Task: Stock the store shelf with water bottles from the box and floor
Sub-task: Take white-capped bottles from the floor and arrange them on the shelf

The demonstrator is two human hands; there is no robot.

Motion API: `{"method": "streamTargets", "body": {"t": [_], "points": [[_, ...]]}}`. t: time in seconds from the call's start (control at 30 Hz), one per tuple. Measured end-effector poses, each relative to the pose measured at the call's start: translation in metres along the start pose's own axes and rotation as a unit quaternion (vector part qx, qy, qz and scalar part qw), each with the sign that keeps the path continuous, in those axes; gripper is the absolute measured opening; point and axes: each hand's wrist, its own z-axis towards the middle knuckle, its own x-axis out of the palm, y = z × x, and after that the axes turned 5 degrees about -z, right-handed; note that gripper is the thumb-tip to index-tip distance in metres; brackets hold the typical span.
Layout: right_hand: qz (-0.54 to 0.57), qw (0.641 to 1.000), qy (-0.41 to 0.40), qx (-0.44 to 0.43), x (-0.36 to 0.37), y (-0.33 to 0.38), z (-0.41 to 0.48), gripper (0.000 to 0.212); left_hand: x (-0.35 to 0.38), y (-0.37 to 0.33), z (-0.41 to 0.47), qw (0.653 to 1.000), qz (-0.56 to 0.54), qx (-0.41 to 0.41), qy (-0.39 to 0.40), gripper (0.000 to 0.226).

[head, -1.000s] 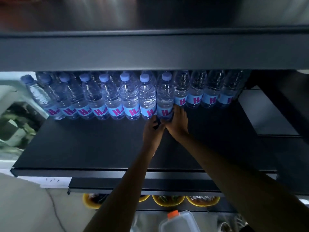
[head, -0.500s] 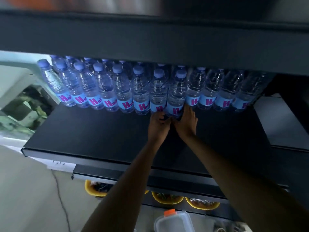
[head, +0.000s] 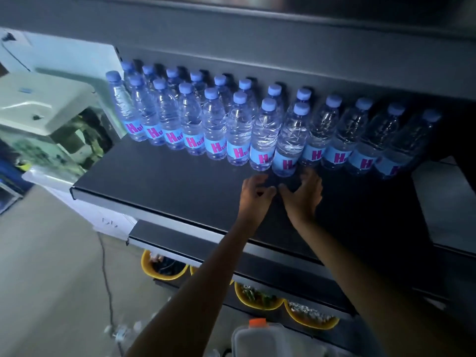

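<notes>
- Dark shelf (head: 167, 181) metal fills the view, its front half bare. Bottles (head: 190, 119) stand upright along the back, two rows deep at the left and a single row at the right.
- The end bottle (head: 289, 145) of the front row stands straight ahead of both hands. Its base is just beyond the fingertips, its long axis is vertical and its label faces out.
- The left hand (head: 253, 195) hovers just in front of that base and a little to its left, fingers (head: 251, 180) loosely curled and holding nothing.
- The right hand (head: 304, 198) is spread and relaxed, also empty. In this dim light I cannot tell whether its tips touch the bottle.
- The free slot in the front row lies to the right of the end bottle, before the single row, so the right hand is nearer to it.
- This bottle looks set. More stock must come from low down, behind and below the hands. Blurred pale shapes on the floor (head: 51, 279) at lower left may be loose bottles.
</notes>
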Motion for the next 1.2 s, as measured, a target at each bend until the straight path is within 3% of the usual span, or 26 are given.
{"method": "streamTargets", "body": {"t": [0.13,0.27,0.33,0.43,0.63,0.8,0.93,1.07,1.2], "points": [[0.016,0.995,0.019,-0.097,-0.01,-0.004,-0.049,0.067,-0.026,0.006,-0.049,0.994,0.069,0.056,-0.065,0.026],[0.042,0.968,0.052,-0.243,-0.021,0.003,-0.093,0.057,-0.068,0.024,-0.105,0.981,0.051,0.07,-0.171,0.017],[0.058,0.941,0.064,-0.328,-0.023,0.007,-0.117,0.05,-0.093,0.043,-0.131,0.969,0.04,0.042,-0.24,0.015],[0.1,0.899,0.158,-0.396,-0.02,0.004,-0.168,0.044,-0.13,0.088,-0.176,0.943,0.017,-0.019,-0.333,0.014],[0.107,0.837,0.351,-0.407,0.021,-0.055,-0.27,0.043,-0.172,0.198,-0.275,0.878,0.034,-0.175,-0.444,0.028],[0.021,0.816,0.469,-0.338,0.085,-0.156,-0.33,0.045,-0.175,0.304,-0.353,0.837,0.057,-0.308,-0.448,0.042],[-0.061,0.79,0.522,-0.315,0.143,-0.246,-0.363,0.046,-0.159,0.399,-0.397,0.816,0.087,-0.415,-0.393,0.049],[-0.131,0.738,0.581,-0.318,0.202,-0.334,-0.394,0.052,-0.142,0.495,-0.415,0.817,0.131,-0.468,-0.311,0.066],[-0.185,0.692,0.633,-0.294,0.266,-0.411,-0.424,0.058,-0.137,0.59,-0.408,0.814,0.134,-0.493,-0.276,0.075]]}}
